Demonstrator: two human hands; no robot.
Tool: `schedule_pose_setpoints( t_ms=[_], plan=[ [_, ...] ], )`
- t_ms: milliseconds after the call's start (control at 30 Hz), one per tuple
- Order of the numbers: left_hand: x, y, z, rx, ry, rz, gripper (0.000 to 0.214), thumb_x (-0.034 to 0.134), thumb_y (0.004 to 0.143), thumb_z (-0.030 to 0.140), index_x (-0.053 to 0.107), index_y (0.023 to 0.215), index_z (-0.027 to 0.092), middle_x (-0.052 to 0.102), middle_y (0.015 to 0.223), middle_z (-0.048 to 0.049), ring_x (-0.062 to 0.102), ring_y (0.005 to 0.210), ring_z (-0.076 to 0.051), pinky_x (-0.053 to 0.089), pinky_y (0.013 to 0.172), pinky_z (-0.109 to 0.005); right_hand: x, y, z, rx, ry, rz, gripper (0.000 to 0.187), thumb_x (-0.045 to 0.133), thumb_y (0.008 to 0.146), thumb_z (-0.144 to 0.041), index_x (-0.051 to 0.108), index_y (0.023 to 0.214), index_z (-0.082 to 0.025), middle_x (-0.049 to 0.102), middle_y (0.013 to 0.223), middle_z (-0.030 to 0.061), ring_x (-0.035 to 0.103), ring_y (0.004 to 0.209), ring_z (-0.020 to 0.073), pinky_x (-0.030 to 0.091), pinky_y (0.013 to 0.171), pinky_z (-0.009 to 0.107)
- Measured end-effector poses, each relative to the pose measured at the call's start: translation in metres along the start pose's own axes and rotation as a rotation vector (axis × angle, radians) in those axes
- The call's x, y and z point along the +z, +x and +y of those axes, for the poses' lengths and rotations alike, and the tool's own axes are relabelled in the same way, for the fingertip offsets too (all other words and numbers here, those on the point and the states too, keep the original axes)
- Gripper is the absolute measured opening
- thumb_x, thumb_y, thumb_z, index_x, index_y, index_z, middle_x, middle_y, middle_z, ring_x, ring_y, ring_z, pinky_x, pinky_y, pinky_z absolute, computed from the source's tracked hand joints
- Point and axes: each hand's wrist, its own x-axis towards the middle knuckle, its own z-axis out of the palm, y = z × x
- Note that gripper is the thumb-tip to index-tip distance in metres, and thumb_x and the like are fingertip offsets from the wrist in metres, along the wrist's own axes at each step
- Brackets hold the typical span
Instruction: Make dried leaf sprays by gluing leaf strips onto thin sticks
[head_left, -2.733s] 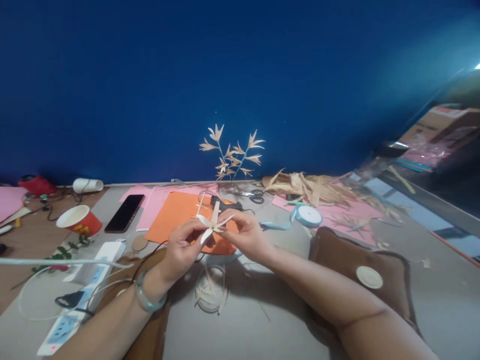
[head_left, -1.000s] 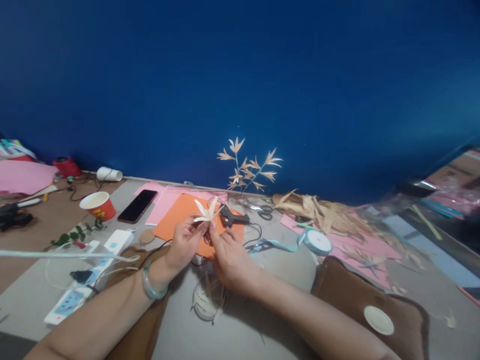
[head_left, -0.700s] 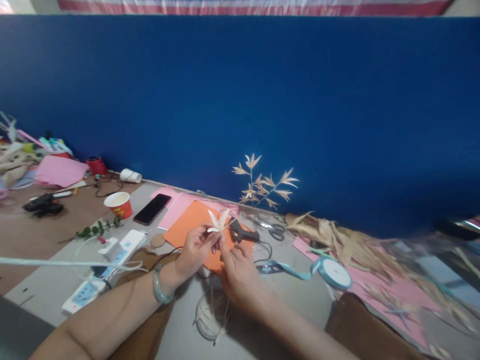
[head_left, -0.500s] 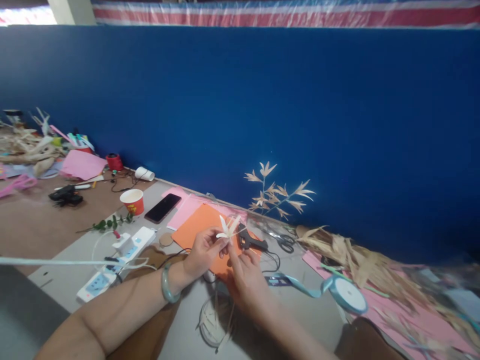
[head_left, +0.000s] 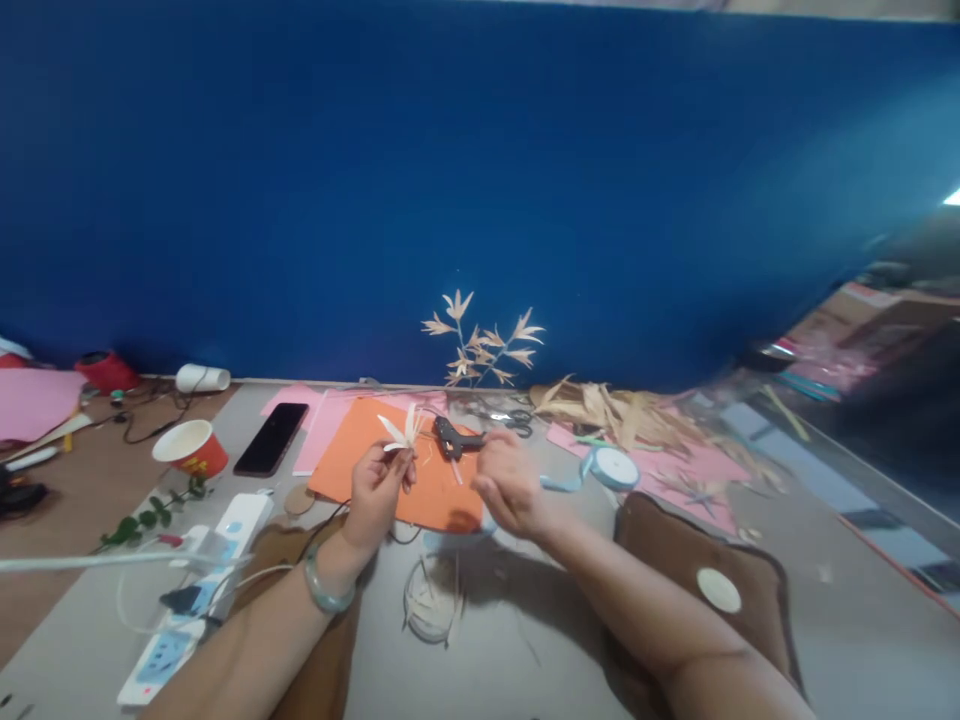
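Note:
My left hand (head_left: 379, 490) is closed, pinching the base of a pale corn-husk flower (head_left: 403, 432) with narrow pointed petals. Just to its right, a black glue gun (head_left: 452, 438) is over the orange sheet (head_left: 349, 450), a glue stick poking out towards me. My right hand (head_left: 514, 485) is curled at the end of the gun's handle, its fingers closed and slightly blurred; they partly hide the grip. Beyond both hands, a branch of finished husk flowers (head_left: 484, 345) stands against the blue panel. A round coil of pale strips (head_left: 433, 600) lies nearer me.
Scissors (head_left: 514, 420) and dried husks (head_left: 615, 412) lie behind my right hand, with a blue ribbon roll (head_left: 615, 467) beside them. At left are a phone (head_left: 271, 438), a paper cup (head_left: 191, 450) and a power strip (head_left: 232, 530) with cables. A brown cushion-like item (head_left: 697, 570) sits right.
My right hand has left the flower and moved to the glue gun's handle. My left hand still holds the flower. The view has turned to the right and down.

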Motion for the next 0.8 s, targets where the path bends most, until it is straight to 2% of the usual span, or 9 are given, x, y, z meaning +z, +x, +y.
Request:
schedule_pose_setpoints(
  t_ms=[100, 233, 333, 467, 600, 700, 800],
  plan=[
    [0.000, 0.000, -0.001, 0.000, 0.019, -0.002, 0.021, 0.066, 0.080, 0.035, 0.061, 0.081, 0.015, 0.058, 0.060, 0.0016, 0.053, 0.053, -0.008, 0.041, 0.050, -0.020, -0.019, 0.018, 0.011, 0.065, -0.197, -0.020, 0.034, 0.043, 0.093, -0.022, 0.048, 0.059, -0.018, 0.043, 0.054, -0.0018, 0.037, 0.055, 0.0120, 0.037, 0.079, 0.035],
    [-0.001, 0.003, 0.000, 0.016, 0.019, 0.007, 0.020, 0.067, 0.079, 0.033, 0.060, 0.081, 0.015, 0.058, 0.060, 0.0017, 0.052, 0.052, -0.008, 0.041, 0.050, -0.019, -0.050, 0.037, 0.021, 0.108, -0.411, -0.263, 0.036, 0.043, 0.095, -0.029, 0.058, 0.065, -0.017, 0.052, 0.058, 0.0005, 0.043, 0.060, 0.0130, 0.035, 0.080, 0.034],
    [-0.003, 0.007, 0.000, 0.044, -0.029, -0.008, 0.018, 0.066, 0.080, 0.032, 0.058, 0.081, 0.016, 0.058, 0.059, 0.0026, 0.051, 0.051, -0.008, 0.041, 0.051, -0.019, -0.069, 0.035, 0.020, 0.125, -0.466, -0.392, 0.038, 0.044, 0.095, -0.030, 0.061, 0.064, -0.016, 0.054, 0.058, 0.0017, 0.046, 0.061, 0.0137, 0.034, 0.076, 0.032],
    [-0.005, 0.008, -0.002, 0.054, -0.018, -0.038, 0.020, 0.068, 0.078, 0.032, 0.058, 0.078, 0.016, 0.056, 0.057, 0.0029, 0.051, 0.050, -0.008, 0.041, 0.050, -0.019, -0.076, 0.011, 0.015, 0.204, -0.356, -0.404, 0.030, 0.048, 0.092, -0.027, 0.064, 0.068, -0.016, 0.058, 0.059, 0.0021, 0.049, 0.061, 0.0139, 0.033, 0.066, 0.028],
    [-0.002, 0.007, -0.005, 0.088, 0.039, -0.043, 0.021, 0.068, 0.077, 0.034, 0.059, 0.079, 0.015, 0.058, 0.058, 0.0017, 0.052, 0.050, -0.008, 0.041, 0.049, -0.019, -0.066, -0.023, 0.009, 0.231, -0.366, -0.374, 0.029, 0.054, 0.087, -0.026, 0.060, 0.060, -0.017, 0.057, 0.056, 0.0027, 0.049, 0.060, 0.0146, 0.034, 0.070, 0.030],
    [0.003, 0.009, -0.004, 0.100, 0.059, -0.051, 0.023, 0.069, 0.076, 0.034, 0.058, 0.076, 0.015, 0.058, 0.056, 0.0018, 0.052, 0.048, -0.008, 0.042, 0.048, -0.020, -0.058, -0.048, -0.004, 0.179, -0.344, -0.503, 0.033, 0.051, 0.090, -0.029, 0.058, 0.061, -0.016, 0.056, 0.055, 0.0029, 0.048, 0.058, 0.0142, 0.035, 0.070, 0.030],
    [0.006, 0.014, 0.006, 0.109, 0.019, -0.043, 0.022, 0.069, 0.075, 0.034, 0.057, 0.077, 0.015, 0.057, 0.056, 0.0024, 0.051, 0.047, -0.008, 0.041, 0.046, -0.020, -0.058, -0.068, -0.016, 0.130, -0.331, -0.629, 0.037, 0.043, 0.094, -0.026, 0.060, 0.064, -0.015, 0.058, 0.059, 0.0049, 0.048, 0.059, 0.0145, 0.035, 0.068, 0.030]
  ],
)
